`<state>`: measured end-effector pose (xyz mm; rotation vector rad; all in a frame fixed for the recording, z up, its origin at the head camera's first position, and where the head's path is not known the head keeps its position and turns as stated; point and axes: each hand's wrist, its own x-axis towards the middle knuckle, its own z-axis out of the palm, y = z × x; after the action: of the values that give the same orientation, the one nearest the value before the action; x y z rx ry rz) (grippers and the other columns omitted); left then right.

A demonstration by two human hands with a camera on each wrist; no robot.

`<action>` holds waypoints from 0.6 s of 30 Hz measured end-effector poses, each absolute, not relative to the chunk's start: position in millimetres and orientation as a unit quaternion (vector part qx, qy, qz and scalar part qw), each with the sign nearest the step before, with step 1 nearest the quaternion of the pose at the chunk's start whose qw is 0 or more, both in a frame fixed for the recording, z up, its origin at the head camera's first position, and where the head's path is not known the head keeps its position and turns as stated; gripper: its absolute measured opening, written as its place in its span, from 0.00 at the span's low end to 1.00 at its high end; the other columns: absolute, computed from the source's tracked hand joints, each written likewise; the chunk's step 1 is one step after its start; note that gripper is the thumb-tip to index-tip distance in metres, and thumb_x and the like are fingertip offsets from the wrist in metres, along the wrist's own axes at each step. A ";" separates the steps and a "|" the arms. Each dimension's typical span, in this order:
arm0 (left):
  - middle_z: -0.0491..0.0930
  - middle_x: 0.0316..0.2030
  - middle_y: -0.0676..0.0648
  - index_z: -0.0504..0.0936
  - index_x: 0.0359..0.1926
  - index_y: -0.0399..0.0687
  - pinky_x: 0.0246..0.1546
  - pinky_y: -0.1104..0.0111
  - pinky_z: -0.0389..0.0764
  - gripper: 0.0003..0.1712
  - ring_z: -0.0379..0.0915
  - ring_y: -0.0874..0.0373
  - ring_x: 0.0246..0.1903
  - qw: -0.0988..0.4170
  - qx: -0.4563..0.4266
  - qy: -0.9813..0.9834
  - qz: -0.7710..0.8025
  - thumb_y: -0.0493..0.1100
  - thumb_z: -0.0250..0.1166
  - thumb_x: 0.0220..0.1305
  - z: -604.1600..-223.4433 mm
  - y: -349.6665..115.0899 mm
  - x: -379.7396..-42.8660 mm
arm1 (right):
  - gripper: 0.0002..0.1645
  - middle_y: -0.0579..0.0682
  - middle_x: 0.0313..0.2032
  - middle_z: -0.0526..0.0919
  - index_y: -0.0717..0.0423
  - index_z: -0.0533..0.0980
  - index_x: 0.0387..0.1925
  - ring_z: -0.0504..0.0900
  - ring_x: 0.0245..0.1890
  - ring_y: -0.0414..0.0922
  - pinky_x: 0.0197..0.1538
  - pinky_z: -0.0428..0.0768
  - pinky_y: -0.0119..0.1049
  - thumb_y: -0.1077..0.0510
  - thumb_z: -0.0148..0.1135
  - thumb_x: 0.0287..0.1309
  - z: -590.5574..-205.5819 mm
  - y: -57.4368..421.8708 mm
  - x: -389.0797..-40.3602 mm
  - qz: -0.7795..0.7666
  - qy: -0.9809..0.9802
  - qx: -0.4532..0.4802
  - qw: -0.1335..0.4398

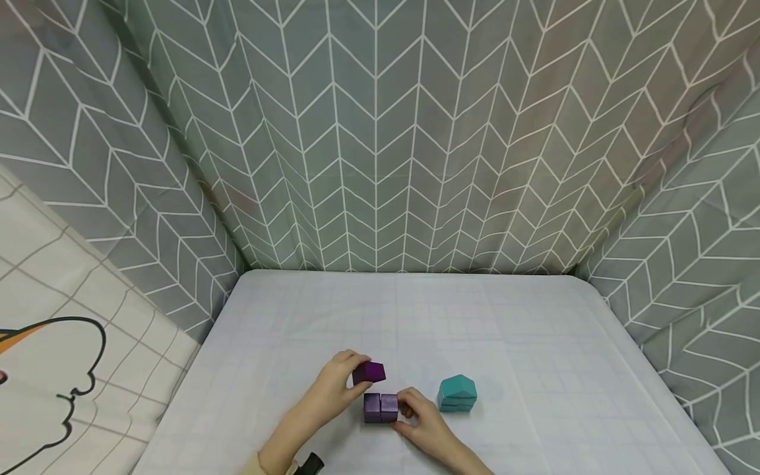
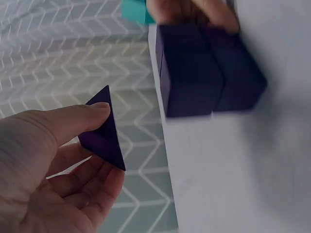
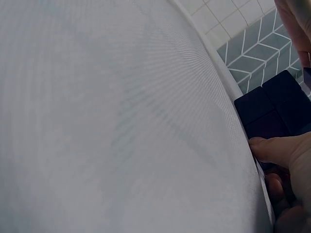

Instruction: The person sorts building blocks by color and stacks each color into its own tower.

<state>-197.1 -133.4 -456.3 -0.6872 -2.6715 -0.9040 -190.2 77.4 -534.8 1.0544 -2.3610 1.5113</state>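
Note:
In the head view my left hand [image 1: 334, 393] pinches a dark purple triangular block [image 1: 369, 373] above and behind a group of purple blocks [image 1: 380, 408]. The left wrist view shows the triangular block [image 2: 104, 133] between thumb and fingertips, apart from the others. My right hand [image 1: 424, 425] grips the right end of the purple group, with the thumb at the front and a finger behind. In the right wrist view its thumb lies against the dark blocks [image 3: 272, 109]. That group stands on the table, with a seam down the middle.
A teal stack [image 1: 457, 394] with a peaked top stands right of my right hand. White cloth covers the table [image 1: 534, 369]. Grey chevron curtains [image 1: 392, 165] hang behind it and at both sides. A black band [image 1: 310, 464] shows by the left wrist.

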 end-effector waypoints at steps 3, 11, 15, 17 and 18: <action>0.75 0.37 0.52 0.77 0.43 0.43 0.39 0.69 0.75 0.18 0.70 0.62 0.38 0.098 -0.255 -0.911 -0.310 0.42 0.67 0.50 -457.7 -123.8 -192.4 | 0.20 0.51 0.31 0.73 0.60 0.72 0.36 0.72 0.26 0.49 0.29 0.73 0.34 0.71 0.68 0.38 -526.7 78.2 -187.8 0.502 -0.792 0.344 0.053; 0.75 0.37 0.53 0.77 0.41 0.45 0.37 0.73 0.75 0.16 0.70 0.62 0.37 0.064 -0.271 -0.904 -0.326 0.42 0.67 0.51 -466.0 -114.8 -183.8 | 0.20 0.41 0.34 0.72 0.48 0.71 0.42 0.72 0.29 0.40 0.32 0.73 0.28 0.62 0.67 0.45 -553.6 83.6 -196.6 0.483 -0.810 0.330 0.030; 0.75 0.36 0.54 0.77 0.41 0.44 0.36 0.75 0.74 0.15 0.70 0.63 0.37 0.057 -0.280 -0.900 -0.330 0.41 0.67 0.51 -467.6 -113.9 -182.0 | 0.20 0.40 0.33 0.71 0.48 0.71 0.43 0.71 0.29 0.38 0.32 0.72 0.26 0.61 0.66 0.46 -558.4 85.4 -197.9 0.485 -0.807 0.336 0.030; 0.75 0.37 0.54 0.77 0.42 0.44 0.36 0.75 0.74 0.16 0.70 0.63 0.37 0.051 -0.282 -0.899 -0.330 0.40 0.67 0.51 -468.3 -114.0 -181.2 | 0.20 0.41 0.33 0.71 0.48 0.71 0.43 0.71 0.29 0.38 0.32 0.72 0.26 0.61 0.66 0.46 -558.6 85.4 -197.5 0.485 -0.807 0.335 0.031; 0.75 0.37 0.54 0.77 0.42 0.44 0.36 0.75 0.74 0.16 0.69 0.63 0.37 0.048 -0.283 -0.900 -0.328 0.40 0.67 0.51 -468.6 -114.3 -180.7 | 0.20 0.41 0.33 0.71 0.48 0.71 0.43 0.71 0.29 0.38 0.32 0.72 0.26 0.61 0.66 0.46 -558.3 85.2 -197.1 0.485 -0.807 0.336 0.032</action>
<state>-180.7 -114.3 -468.6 -0.8638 -2.7434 -0.9985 -197.1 85.2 -558.3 1.0345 -2.4840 1.4947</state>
